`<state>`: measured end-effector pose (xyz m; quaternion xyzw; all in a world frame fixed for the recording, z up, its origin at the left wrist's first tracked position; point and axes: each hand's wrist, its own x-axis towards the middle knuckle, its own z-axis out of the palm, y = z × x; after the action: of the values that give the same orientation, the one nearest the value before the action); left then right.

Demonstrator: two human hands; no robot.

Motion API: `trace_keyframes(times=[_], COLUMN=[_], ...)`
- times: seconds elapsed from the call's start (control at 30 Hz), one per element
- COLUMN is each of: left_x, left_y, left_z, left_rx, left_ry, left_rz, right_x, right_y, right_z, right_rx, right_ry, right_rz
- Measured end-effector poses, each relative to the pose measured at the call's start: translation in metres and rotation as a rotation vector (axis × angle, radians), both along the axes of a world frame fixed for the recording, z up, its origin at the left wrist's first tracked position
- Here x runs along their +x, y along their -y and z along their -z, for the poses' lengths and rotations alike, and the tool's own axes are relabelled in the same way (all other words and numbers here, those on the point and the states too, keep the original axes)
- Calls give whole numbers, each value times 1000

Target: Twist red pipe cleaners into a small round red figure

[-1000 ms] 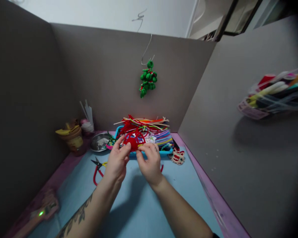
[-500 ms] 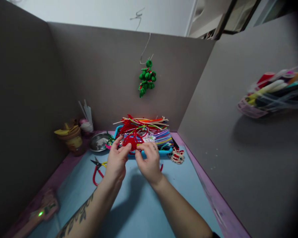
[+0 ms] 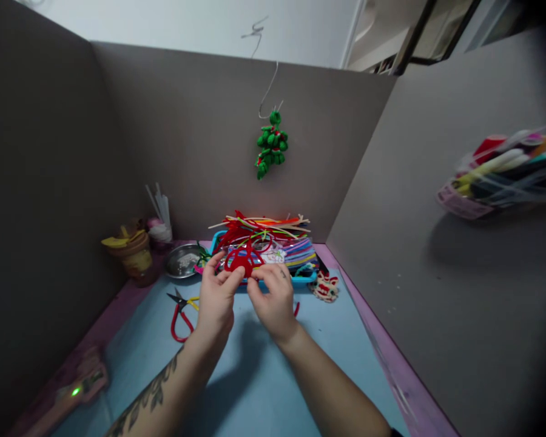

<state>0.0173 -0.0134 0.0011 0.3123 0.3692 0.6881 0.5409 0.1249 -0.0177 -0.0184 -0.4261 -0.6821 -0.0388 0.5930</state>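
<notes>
Between both hands, over the front of a blue tray, is a red pipe-cleaner piece [image 3: 240, 264] with a dense flat middle and thin curved loops above it. My left hand [image 3: 218, 291] pinches its left lower part between thumb and fingers. At its right edge, my right hand [image 3: 272, 292] is closed with thumb and index finger pressed together on it. The exact grip of the right fingertips is too small to make out. Behind the piece, the blue tray [image 3: 306, 279] carries bundles of coloured pipe cleaners [image 3: 295, 250].
Red-handled scissors [image 3: 181, 321] and a metal bowl [image 3: 180, 262] lie left of the hands. A glue gun [image 3: 84, 382] with a green light is at lower left. Pots [image 3: 134, 255] stand behind. A lion-face piece [image 3: 325, 287] lies right; a green ornament [image 3: 272, 144] hangs behind.
The red piece has turned slightly between my fingers, so its loops now show more openly. Both hands stay close together, and the whole view has shifted a little.
</notes>
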Motion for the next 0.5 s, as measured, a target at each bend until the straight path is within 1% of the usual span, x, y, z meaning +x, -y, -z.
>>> trace_keyframes(times=[0.2,0.37,0.43,0.5], left_x=[2,-8,-14,-19], left_y=[-1,-8,-10,-12], left_z=[2,-1,-3,-4], left_rx=[2,-24,-3,19], left_ry=[-13,-72,-118,-191], left_rz=[-11,47,40,95], right_x=[-1,4,10,16], right_y=[1,0,-2,-5], right_z=[0,-3,-6,-8], right_rx=[-10,-34,-58,-105], right_ry=[-7,-22,-41,-8], right_rz=[-8,-32,-44,-60])
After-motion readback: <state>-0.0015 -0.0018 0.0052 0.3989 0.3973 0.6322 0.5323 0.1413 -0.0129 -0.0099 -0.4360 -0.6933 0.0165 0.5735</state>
